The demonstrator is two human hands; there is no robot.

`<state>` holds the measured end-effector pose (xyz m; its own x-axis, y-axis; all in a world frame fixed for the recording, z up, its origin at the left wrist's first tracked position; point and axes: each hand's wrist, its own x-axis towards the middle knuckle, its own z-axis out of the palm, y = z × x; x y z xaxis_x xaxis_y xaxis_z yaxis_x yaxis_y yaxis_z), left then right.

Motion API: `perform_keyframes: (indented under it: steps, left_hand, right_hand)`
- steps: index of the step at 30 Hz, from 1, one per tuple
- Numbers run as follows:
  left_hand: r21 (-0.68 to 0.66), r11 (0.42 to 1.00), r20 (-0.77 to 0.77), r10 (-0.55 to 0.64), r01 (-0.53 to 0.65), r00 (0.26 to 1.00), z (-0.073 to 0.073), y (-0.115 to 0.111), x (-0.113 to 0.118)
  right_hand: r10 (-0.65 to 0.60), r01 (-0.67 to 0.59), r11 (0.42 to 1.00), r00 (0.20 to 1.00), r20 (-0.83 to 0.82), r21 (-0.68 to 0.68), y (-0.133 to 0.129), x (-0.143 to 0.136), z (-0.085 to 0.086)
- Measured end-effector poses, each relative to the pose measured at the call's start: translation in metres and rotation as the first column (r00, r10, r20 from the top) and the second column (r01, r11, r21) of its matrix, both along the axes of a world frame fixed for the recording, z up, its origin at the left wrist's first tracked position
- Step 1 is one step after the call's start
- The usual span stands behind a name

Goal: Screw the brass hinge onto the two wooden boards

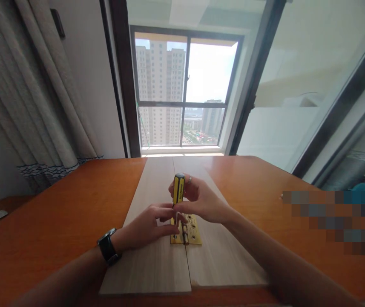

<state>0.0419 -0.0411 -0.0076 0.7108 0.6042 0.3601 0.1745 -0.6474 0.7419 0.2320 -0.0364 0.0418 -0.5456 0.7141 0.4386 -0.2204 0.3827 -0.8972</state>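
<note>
A screwdriver [179,189] with a yellow-and-black handle stands nearly upright in my right hand [203,200], gripped between thumb and fingers. Below it lies a brass-coloured hinge [194,232], opened flat across the seam between two pale wooden boards, the left board [150,266] and the right board [223,264]. My left hand [150,224] reaches in from the left, its thumb and fingers closed around the tool's lower end, over the hinge's left leaf. Whatever is between those fingertips is too small and covered to make out. Several holes show in the hinge's right leaf.
Both boards rest on an orange-brown wooden table [83,204]. Beyond its far edge is a window [185,89] with dark frames. A grey curtain [38,85] hangs at the left. Part of the right side is blurred into blocks.
</note>
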Motion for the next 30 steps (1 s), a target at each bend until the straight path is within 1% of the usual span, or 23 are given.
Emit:
perform_keyframes:
  steps: [2, 4, 6, 7, 9, 11, 13, 14, 16, 18, 21, 23, 26, 29, 30]
  left_hand:
    - [-0.007, 0.999, 0.03, 0.042, -0.042, 0.999, -0.001, 0.003, 0.004]
    - [-0.015, 0.999, 0.073, 0.04, -0.039, 0.997, -0.001, 0.005, 0.006]
    - [-0.019, 0.999, 0.116, 0.03, -0.028, 0.993, 0.0, 0.006, 0.008]
    - [-0.016, 1.0, 0.132, 0.027, -0.025, 0.991, 0.0, 0.006, 0.009]
    - [-0.002, 1.0, 0.158, 0.016, -0.015, 0.987, -0.001, 0.006, 0.009]
    - [0.0, 1.0, 0.178, 0.007, -0.007, 0.984, -0.002, 0.006, 0.01]
    - [-0.027, 1.0, 0.181, 0.017, -0.012, 0.983, -0.004, 0.006, 0.01]
    - [-0.045, 0.999, 0.172, 0.027, -0.02, 0.985, -0.004, 0.006, 0.01]
    - [-0.069, 0.997, 0.144, 0.049, -0.04, 0.988, -0.005, 0.006, 0.009]
    - [-0.06, 0.997, 0.12, 0.064, -0.057, 0.991, -0.006, 0.006, 0.008]
    - [-0.04, 0.997, 0.134, 0.077, -0.072, 0.988, -0.006, 0.004, 0.007]
    - [-0.058, 0.996, 0.171, 0.072, -0.063, 0.983, -0.006, 0.002, 0.007]
    - [-0.106, 0.993, 0.218, 0.066, -0.043, 0.974, -0.007, 0.001, 0.007]
    - [-0.135, 0.991, 0.221, 0.035, -0.005, 0.975, -0.007, 0.002, 0.007]
    - [-0.142, 0.99, 0.215, 0.016, 0.015, 0.976, -0.007, 0.002, 0.007]
  right_hand:
    - [-0.01, 0.01, 1.0, 1.0, -0.02, 0.001, 0.001, -0.001, -0.002]
    - [-0.033, 0.033, 0.999, 0.999, -0.019, 0.008, 0.003, 0.001, -0.005]
    - [-0.027, 0.028, 1.0, 1.0, 0.002, -0.014, 0.005, 0.004, -0.007]
    - [0.003, -0.003, 0.999, 1.0, 0.014, -0.039, 0.007, 0.005, -0.008]
    - [0.12, -0.117, 0.988, 0.992, 0.024, -0.101, 0.01, 0.009, -0.01]
    - [0.241, -0.235, 0.958, 0.97, 0.018, -0.166, 0.012, 0.012, -0.012]
    - [0.292, -0.284, 0.931, 0.956, 0.003, -0.23, 0.014, 0.013, -0.013]
    - [0.288, -0.279, 0.924, 0.958, -0.003, -0.261, 0.014, 0.012, -0.014]
    - [0.243, -0.234, 0.922, 0.97, -0.011, -0.307, 0.013, 0.009, -0.014]
    - [0.185, -0.18, 0.927, 0.983, -0.014, -0.33, 0.009, 0.005, -0.014]
    - [0.109, -0.113, 0.942, 0.994, -0.028, -0.318, 0.002, -0.002, -0.012]
    - [0.121, -0.125, 0.949, 0.992, -0.031, -0.288, -0.001, -0.003, -0.012]
    - [0.241, -0.232, 0.94, 0.97, 0.006, -0.249, 0.003, 0.003, -0.013]
    - [0.379, -0.344, 0.891, 0.923, 0.069, -0.296, 0.01, 0.011, -0.016]
    - [0.397, -0.353, 0.881, 0.914, 0.084, -0.315, 0.012, 0.013, -0.017]
